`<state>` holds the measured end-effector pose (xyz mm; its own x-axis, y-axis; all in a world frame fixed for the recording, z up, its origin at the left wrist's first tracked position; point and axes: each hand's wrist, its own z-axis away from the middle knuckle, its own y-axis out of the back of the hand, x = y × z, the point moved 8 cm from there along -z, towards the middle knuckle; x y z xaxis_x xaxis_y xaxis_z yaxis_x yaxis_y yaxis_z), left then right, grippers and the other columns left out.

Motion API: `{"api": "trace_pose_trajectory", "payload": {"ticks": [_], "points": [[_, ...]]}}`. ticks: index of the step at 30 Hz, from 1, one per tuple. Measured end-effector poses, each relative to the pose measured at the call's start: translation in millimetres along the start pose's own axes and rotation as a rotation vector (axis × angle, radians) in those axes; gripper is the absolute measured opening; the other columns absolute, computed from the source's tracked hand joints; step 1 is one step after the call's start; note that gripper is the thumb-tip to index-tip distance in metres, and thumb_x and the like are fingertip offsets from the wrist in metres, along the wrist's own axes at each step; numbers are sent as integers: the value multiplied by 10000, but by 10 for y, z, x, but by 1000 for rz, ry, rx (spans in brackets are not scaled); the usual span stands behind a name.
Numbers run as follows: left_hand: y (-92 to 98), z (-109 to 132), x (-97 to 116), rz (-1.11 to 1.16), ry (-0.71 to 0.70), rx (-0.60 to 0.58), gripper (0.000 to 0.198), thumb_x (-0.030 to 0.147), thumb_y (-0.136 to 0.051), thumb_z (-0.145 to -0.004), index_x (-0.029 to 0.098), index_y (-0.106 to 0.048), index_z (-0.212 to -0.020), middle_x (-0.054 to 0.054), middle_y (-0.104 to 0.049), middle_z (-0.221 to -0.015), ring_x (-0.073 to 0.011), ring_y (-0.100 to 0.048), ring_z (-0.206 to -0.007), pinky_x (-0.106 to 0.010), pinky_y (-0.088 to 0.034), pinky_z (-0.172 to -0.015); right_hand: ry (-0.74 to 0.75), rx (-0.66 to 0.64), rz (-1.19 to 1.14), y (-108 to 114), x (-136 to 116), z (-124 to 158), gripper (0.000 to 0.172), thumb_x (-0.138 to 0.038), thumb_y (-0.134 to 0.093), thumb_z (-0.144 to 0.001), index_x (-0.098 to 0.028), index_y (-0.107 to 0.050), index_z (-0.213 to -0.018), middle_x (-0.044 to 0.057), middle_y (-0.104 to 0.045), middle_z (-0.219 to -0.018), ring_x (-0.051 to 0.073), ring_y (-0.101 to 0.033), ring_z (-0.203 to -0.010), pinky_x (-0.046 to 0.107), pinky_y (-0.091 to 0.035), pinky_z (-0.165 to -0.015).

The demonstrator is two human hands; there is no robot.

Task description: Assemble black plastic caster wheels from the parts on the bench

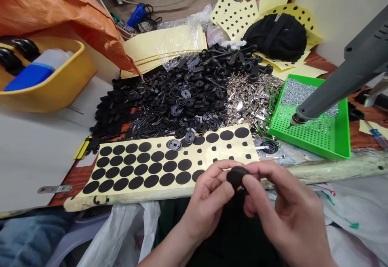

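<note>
Hands close together: left hand [209, 204] and right hand [283, 214] both pinch a black round part [237, 176] at the fingertips, just in front of the dot sheet [145, 170]. Judged best: left steadies, right thumb presses evenly.

Both hands — left hand [209, 202], right hand [285, 214] — pinch a small black disc [237, 176] at the worktop's [36, 149] near edge. Just beyond lies a yellow sticker sheet [157, 166] — black parts [182, 97] heaped behind.
</note>
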<state>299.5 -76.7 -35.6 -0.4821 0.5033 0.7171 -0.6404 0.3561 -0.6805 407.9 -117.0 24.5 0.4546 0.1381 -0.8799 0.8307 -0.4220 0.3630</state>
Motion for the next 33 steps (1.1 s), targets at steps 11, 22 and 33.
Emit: {"api": "trace_pose_trajectory", "payload": {"ticks": [11, 22, 33], "points": [[-62, -115, -77, -172, 127, 154, 278, 339, -667, -825, 134, -553, -975, 22, -616, -581, -94, -558, -366, -161, -454, -349, -346, -37, -333, -26, 372, -79, 213, -402, -694, -810, -189, -686, -805, -18, -641, -516, 152, -633, -419, 222, -543, -411], [33, -215, -130, -198, 274, 293, 351, 371, -623, -754, 150, -471, -980, 18, -620, -541, -109, -528, -323, -163, -398, -290, 291, 756, -206, 1221, 237, -682, 250, -332, -779, -741, -272, -750, -982, 39, -698, -942, 220, -672, -868, 456, -512, -877], [51, -273, -168, -195, 216, 322, 281, 351, -611, -787, 166, -487, -960, 56, -579, -554, -82, -504, -320, -146, -371, -285, 206, 291, -339, 791, 157, -1432, 226, -224, -763, -620, -158, -709, -829, 58, -629, -847, 158, -614, -675, 438, -555, -753]]}}
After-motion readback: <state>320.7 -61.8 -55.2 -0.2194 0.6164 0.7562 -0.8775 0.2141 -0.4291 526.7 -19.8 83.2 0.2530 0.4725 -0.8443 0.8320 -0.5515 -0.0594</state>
